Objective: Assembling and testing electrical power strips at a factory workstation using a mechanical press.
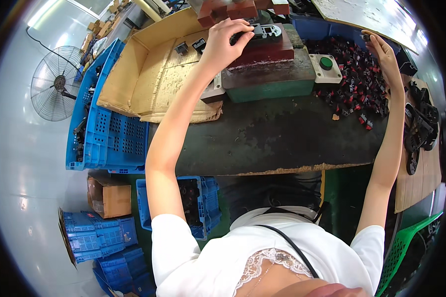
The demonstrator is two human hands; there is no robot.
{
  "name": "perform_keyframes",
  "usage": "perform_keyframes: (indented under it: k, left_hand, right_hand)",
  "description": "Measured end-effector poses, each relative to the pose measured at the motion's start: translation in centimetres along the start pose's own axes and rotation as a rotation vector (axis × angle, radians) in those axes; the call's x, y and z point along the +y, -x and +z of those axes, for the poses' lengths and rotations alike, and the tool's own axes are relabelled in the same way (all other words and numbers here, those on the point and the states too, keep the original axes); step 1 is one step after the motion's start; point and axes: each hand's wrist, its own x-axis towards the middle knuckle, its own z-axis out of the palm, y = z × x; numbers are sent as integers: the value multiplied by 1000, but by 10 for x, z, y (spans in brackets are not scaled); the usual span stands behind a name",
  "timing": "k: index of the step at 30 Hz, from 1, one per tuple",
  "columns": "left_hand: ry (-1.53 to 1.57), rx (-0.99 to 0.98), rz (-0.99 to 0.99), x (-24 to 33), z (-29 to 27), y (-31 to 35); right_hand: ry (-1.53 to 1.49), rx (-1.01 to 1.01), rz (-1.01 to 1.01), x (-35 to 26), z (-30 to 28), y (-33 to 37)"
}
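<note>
My left hand (pixel 228 40) reaches to the machine bed, its fingers closed on a dark part (pixel 236 38) that they mostly hide. Beside those fingertips a silver metal plate with cutouts (pixel 267 32) lies on the dark red block (pixel 265 53) of a green-sided base (pixel 270 85). Above it sits the red upper block of the press (pixel 223 12). Over at the right, my right hand (pixel 383 54) pinches a small dark piece (pixel 365 36) above the edge of a heap of small black and red parts (pixel 354 74).
A green push button (pixel 325 63) on a white box stands right of the base. An open cardboard tray (pixel 156 81) with two small black parts lies left. Blue crates (pixel 116 136), a fan (pixel 59 82), black handle-like pieces (pixel 421 119) and a green basket (pixel 406 247) surround the dark table (pixel 262 133).
</note>
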Motion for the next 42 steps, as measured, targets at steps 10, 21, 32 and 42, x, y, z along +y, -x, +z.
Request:
perform_keyframes:
  k: [10,21,32,42]
  left_hand:
    - [-34,-25,-18,4,1,5]
    - [126,-79,-158,8,-18,22]
    - [-30,39,-237,-7,-60,112]
    - [-6,35,-188,-4,-61,118]
  right_hand:
    - [27,-93,-157,-12,18,4]
    - [41,-116,-93,-15,39,6]
    - [-4,-185,-95,-45,89,10]
    - [179,-247,-296,-79,170,-34]
